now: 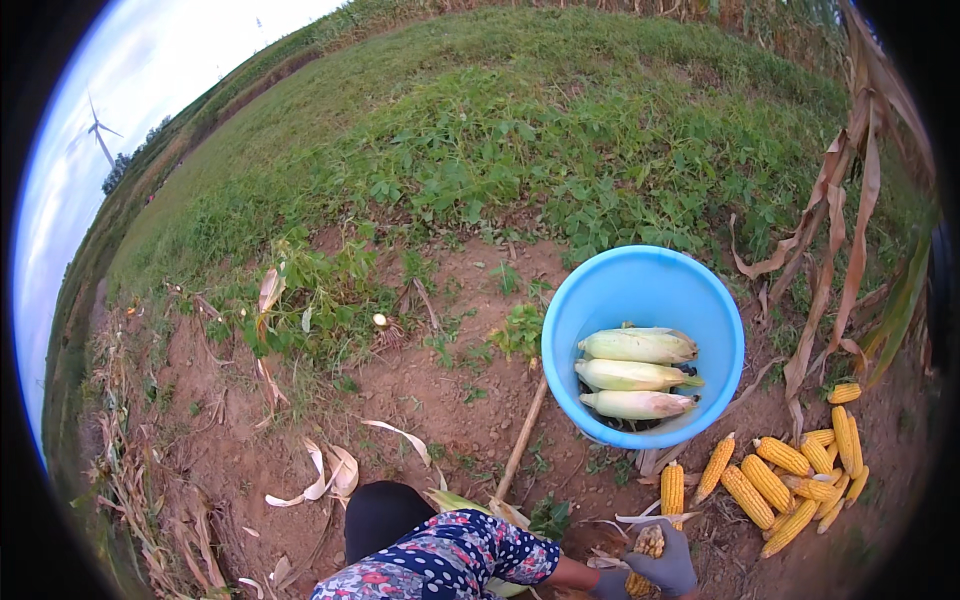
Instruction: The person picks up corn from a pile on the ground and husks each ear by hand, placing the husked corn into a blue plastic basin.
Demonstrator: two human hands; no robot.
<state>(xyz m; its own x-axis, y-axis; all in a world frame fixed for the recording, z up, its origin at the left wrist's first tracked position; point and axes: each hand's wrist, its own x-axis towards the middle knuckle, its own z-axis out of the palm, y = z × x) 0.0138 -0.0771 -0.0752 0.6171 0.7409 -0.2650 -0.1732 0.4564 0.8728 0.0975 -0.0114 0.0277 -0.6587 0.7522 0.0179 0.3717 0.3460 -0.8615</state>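
At the bottom edge, my right hand (666, 564), in a grey glove, is closed around an ear of corn (649, 540). The ear's bare tip looks brownish and uneven, and yellow kernels show below my fingers. My left hand (611, 585), also gloved in grey, is close beside the ear and partly cut off by the frame; its grip is hidden. Just beyond my hands, a husked yellow ear (672, 491) lies on the soil, with a thin strip of pale husk (649, 518) at its near end.
A blue plastic bucket (630, 292) ahead holds three ears in pale green husks (637, 375). Several bare yellow ears (766, 480) are heaped to its right. A wooden stick (523, 439) lies left of it; dry corn stalks (840, 217) lean at the right.
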